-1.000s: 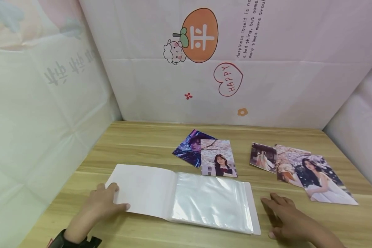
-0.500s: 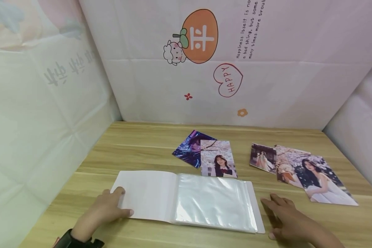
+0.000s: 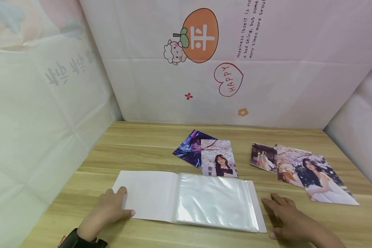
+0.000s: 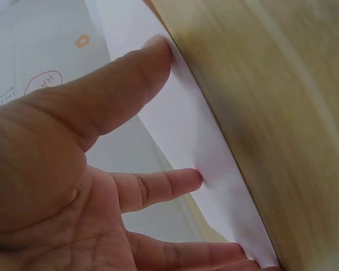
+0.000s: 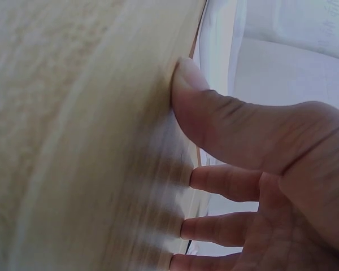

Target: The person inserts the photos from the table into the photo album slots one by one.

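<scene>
The photo album [image 3: 217, 203] lies spread flat on the wood-grain counter [image 3: 136, 141], at the centre of the dial by which all places here are told, as seen from the head. Its white inner cover [image 3: 152, 196] fills the nine o'clock half, its clear plastic sleeves [image 3: 212, 196] the three o'clock half, with a narrow white strip of the back cover showing past their outer end.

The left hand [image 3: 111, 206] is at nine o'clock, grasping nothing: its fingers are extended and rest on the outer end of the inner cover, while the thumb touches the near edge, toward eight. A black wristband [image 3: 83, 239] circles that wrist. The right hand [image 3: 286, 220] is released as well, between three and four o'clock, just beside the album — fingers spread, fingertips and thumb tip resting on the counter.

At twelve o'clock lies a tilted purple-blue photo [image 3: 186, 153], partly under a blossom portrait [image 3: 218, 162] at one. That portrait's lower edge is right by the album; whether they touch I cannot tell. A small photo of a figure in a pale robe [image 3: 263, 156] lies at two o'clock. Just past it, a pink blossom photo [image 3: 286, 165] is partly covered by a white-dress photo [image 3: 328, 182], near three.
</scene>
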The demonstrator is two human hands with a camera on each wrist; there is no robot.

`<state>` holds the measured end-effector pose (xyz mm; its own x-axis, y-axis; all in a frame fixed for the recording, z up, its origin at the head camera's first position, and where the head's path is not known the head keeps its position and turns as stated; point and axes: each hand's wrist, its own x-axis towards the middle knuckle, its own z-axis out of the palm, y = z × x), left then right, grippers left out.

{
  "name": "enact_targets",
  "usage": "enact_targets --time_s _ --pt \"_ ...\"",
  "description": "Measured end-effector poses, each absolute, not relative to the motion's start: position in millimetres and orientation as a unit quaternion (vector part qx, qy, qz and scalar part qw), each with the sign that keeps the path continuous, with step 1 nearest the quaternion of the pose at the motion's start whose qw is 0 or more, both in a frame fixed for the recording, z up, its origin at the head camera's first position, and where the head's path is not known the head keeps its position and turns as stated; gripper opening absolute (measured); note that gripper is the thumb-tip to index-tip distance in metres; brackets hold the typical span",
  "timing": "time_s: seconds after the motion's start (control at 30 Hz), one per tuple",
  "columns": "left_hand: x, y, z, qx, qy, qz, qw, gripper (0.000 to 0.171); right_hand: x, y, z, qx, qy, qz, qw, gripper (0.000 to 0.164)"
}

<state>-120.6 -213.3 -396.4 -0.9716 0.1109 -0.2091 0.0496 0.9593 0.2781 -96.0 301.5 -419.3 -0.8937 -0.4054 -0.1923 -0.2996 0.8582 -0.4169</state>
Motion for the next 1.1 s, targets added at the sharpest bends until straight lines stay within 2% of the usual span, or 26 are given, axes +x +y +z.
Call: enact_targets --time_s 0.23,0.4,0.5,0.6,0.73,0.83,1.1 --pt "-119.3 -212.6 -395.8 0.041 0.984 0.134 0.113 0.080 -98.4 302.1 -416.2 -0.189 0.955 -0.181 0.140 0.086" --pt "-119.5 -210.9 -395.0 0.041 0.984 0.132 0.116 0.080 -110.8 304.5 -405.3 -0.229 0.954 -0.158 0.111 0.079" --pt "-120.0 -209.4 -394.3 0.043 0.984 0.130 0.113 0.079 -122.3 304.8 -394.6 -0.217 0.957 -0.158 0.109 0.075" --pt "-120.4 -208.2 -393.7 0.043 0.985 0.126 0.110 0.079 -133.8 303.2 -384.8 -0.182 0.960 -0.174 0.124 0.069" --pt "-120.9 -207.9 -393.6 0.046 0.985 0.123 0.108 0.079 -149.9 297.4 -377.3 -0.184 0.956 -0.205 0.098 0.052" --pt "-121.0 -207.4 -393.8 0.049 0.986 0.124 0.103 0.074 -163.4 287.3 -372.6 -0.182 0.953 -0.226 0.085 0.047" --pt "-120.8 -202.8 -391.2 0.051 0.983 0.149 0.097 0.062 -193.9 248.9 -371.4 -0.154 0.949 -0.256 0.100 0.046"
